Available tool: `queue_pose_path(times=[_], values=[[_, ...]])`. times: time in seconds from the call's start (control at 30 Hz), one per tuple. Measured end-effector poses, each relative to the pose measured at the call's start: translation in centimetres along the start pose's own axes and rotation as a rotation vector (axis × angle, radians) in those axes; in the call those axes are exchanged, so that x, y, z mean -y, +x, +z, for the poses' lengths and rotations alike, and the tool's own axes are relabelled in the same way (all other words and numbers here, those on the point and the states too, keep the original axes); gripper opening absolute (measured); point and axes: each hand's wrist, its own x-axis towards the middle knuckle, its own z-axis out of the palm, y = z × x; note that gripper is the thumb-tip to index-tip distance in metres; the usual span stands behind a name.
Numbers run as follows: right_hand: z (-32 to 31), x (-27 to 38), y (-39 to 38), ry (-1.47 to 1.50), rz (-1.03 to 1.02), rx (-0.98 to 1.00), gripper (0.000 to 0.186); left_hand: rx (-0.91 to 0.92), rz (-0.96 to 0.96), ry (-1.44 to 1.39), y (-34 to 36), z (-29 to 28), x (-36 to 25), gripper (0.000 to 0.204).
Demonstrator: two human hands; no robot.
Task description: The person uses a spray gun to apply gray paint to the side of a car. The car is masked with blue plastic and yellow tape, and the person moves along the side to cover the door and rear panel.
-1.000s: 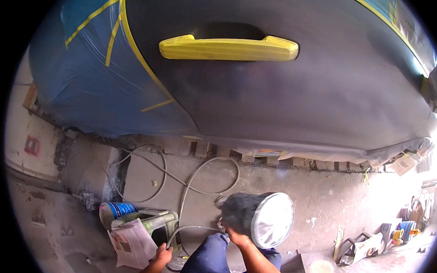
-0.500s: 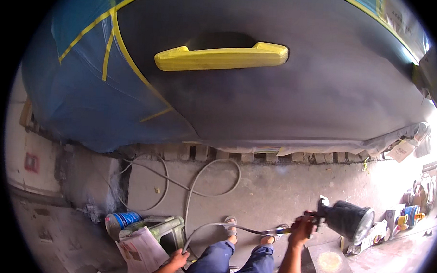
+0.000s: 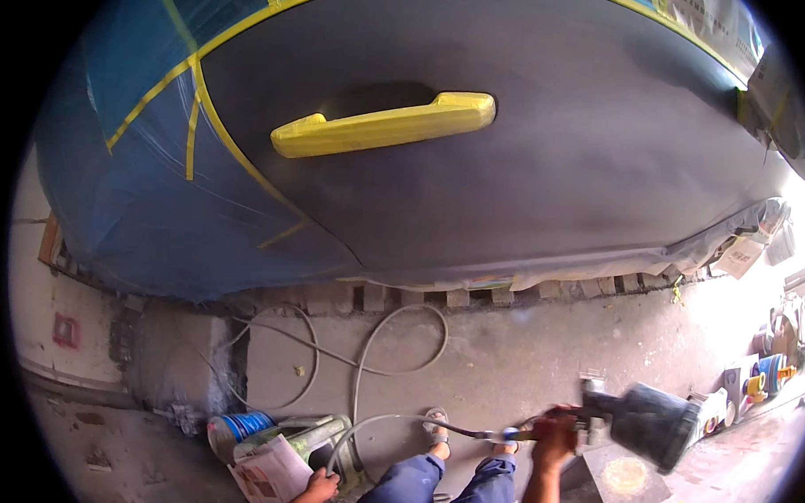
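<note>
Our right hand (image 3: 554,439) grips the spray gun (image 3: 632,416), long axis rightward; our left hand (image 3: 323,486) clasps hose (image 3: 398,417); door (image 3: 546,194) far, right hand nearer.

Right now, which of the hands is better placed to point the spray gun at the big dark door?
Probably the right hand: it grips the spray gun. The left hand is away from the gun, holding the hose.

Gun cup (image 3: 653,427) just past right fingers (image 3: 553,434): dark, dull, plastic-looking; hose (image 3: 405,417) in left fingers (image 3: 324,483): smooth, rubbery; door panel (image 3: 555,195) ahead of both: smooth, satin; sheeting (image 3: 155,234) ahead-left of left fingers: thin creased plastic
</note>
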Motion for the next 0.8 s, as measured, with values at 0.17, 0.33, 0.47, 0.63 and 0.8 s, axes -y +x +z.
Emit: queue_pose_path(times=[0.17, 0.33, 0.47, 0.63, 0.8], values=[[-2.2, 6.2, 1.9, -0.229, -0.110, -0.288, 0.027, 0.087, 0.057, 0.045, -2.2, 2.3, -5.7, 0.023], [1.6, 3.3, 0.2, -0.263, -0.045, -0.096, 0.018, 0.046, 0.010, 0.016, -1.5, 1.7, -4.2, 0.023], [2.9, -2.5, -3.5, -0.400, -0.138, 0.512, 0.017, -0.010, -0.052, -0.072, -0.7, 0.3, -2.7, 0.024], [3.8, -2.7, -4.9, -0.708, -0.253, 0.673, 0.019, -0.052, -0.088, -0.026, 0.2, -0.3, 0.1, 0.022], [4.9, 4.4, -4.2, -0.047, -0.014, 0.146, 0.031, -0.020, -0.023, -0.055, -0.1, 0.4, -0.9, 0.023]])
